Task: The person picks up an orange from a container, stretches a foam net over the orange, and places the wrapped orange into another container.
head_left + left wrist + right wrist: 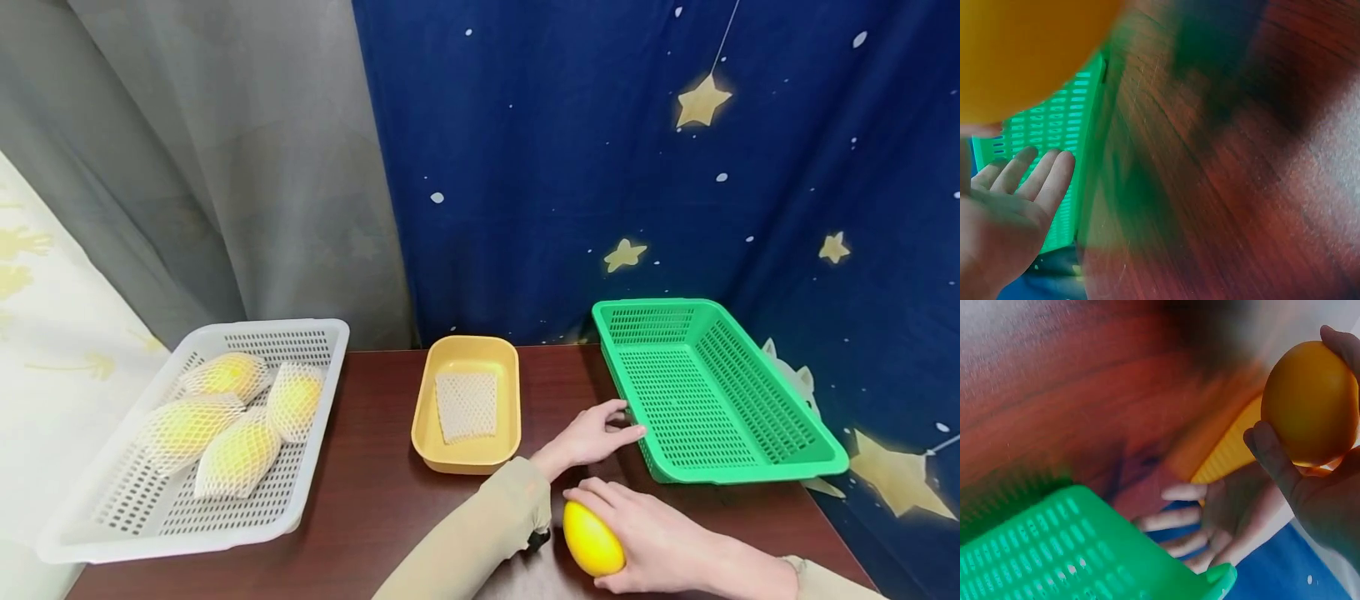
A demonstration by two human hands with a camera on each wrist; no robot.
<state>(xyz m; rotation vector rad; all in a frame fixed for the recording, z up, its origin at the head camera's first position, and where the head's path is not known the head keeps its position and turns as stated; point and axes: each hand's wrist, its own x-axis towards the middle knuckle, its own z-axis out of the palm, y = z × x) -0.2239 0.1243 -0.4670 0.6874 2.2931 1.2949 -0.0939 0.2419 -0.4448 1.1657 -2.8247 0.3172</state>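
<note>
My right hand (651,537) grips a smooth yellow mango (592,538) above the near part of the table; in the right wrist view the thumb and fingers wrap the mango (1311,403). At the left side of the green basket (678,408) is my left hand (588,435), with its fingers spread and loosely extended. The left wrist view shows that hand (1013,206) holding nothing, its fingertips over the basket wall (1054,115); whether they touch it I cannot tell. Nothing lies inside the green basket.
To the left, a white basket (311,500) holds several yellow mangoes (240,454) in white foam nets. A yellow tray (468,354) in the middle contains a flat white foam net (467,407). Grey and blue curtains (525,167) hang behind the dark wooden table (360,467).
</note>
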